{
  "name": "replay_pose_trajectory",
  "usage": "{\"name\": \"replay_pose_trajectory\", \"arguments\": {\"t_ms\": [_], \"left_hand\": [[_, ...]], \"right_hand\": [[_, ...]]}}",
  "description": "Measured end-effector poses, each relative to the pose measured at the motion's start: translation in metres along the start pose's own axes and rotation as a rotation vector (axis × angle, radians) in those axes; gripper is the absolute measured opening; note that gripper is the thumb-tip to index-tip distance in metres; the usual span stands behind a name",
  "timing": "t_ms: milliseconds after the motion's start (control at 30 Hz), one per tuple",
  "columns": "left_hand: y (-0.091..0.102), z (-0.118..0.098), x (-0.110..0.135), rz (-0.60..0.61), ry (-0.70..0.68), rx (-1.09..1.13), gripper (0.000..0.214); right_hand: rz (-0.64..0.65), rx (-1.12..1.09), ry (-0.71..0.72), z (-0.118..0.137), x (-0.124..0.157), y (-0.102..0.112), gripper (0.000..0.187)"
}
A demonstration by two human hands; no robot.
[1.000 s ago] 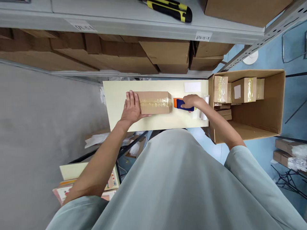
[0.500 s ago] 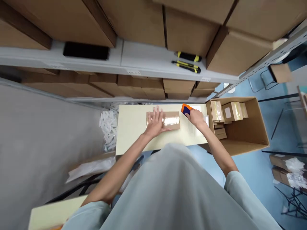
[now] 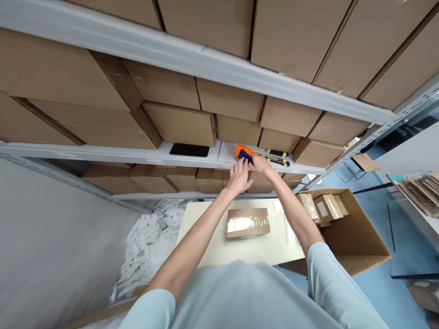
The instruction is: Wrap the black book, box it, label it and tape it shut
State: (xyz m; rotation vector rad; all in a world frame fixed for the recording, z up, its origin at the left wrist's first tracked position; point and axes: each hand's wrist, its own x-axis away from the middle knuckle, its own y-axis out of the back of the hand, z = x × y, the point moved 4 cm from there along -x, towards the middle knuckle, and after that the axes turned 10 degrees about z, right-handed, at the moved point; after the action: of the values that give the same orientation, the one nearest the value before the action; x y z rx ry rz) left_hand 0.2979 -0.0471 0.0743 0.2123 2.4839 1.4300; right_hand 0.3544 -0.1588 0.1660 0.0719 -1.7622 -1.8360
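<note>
My right hand [image 3: 261, 164] is closed round an orange and blue tape dispenser [image 3: 243, 152], holding it at the grey shelf [image 3: 192, 157] above the table. My left hand [image 3: 238, 177] is raised beside it, fingers spread, fingertips near the dispenser. Below, a taped cardboard box [image 3: 248, 223] lies on the pale yellow table [image 3: 212, 237], untouched by either hand.
Two yellow and black utility knives [image 3: 277, 156] and a black phone [image 3: 189, 150] lie on the shelf. Large cartons fill the shelves above and below. An open carton [image 3: 356, 228] with small taped boxes stands right of the table. White packing material [image 3: 147, 246] is piled to the left.
Both hands have risen from the table to the shelf. My right hand carried the tape dispenser up; my left hand let go of the taped box. The view tilted upward.
</note>
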Motion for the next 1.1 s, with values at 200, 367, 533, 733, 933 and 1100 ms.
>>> {"name": "replay_pose_trajectory", "arguments": {"t_ms": [200, 367, 533, 733, 933, 1100], "left_hand": [[0.002, 0.019, -0.021, 0.088, 0.116, -0.006, 0.090], [-0.019, 0.027, 0.025, 0.059, 0.149, 0.113, 0.082], [-0.077, 0.077, 0.151, -0.040, 0.523, 0.434, 0.073], [-0.144, 0.078, 0.262, 0.111, 0.903, 0.525, 0.065], [-0.178, 0.022, 0.218, 0.095, 0.835, 0.482, 0.079], [-0.182, 0.013, 0.199, 0.121, 1.055, 0.349, 0.096]], "right_hand": [[0.036, 0.059, -0.043, 0.012, -0.040, 0.019, 0.043], [-0.090, 0.050, -0.037, 0.006, -0.038, 0.011, 0.059], [-0.372, -0.175, -0.017, -0.021, 0.037, -0.087, 0.065], [-0.047, -0.526, -0.287, -0.047, 0.154, -0.265, 0.069], [0.015, -0.708, -0.439, -0.051, 0.156, -0.330, 0.095], [0.003, -0.961, -0.514, -0.075, 0.130, -0.362, 0.113]]}}
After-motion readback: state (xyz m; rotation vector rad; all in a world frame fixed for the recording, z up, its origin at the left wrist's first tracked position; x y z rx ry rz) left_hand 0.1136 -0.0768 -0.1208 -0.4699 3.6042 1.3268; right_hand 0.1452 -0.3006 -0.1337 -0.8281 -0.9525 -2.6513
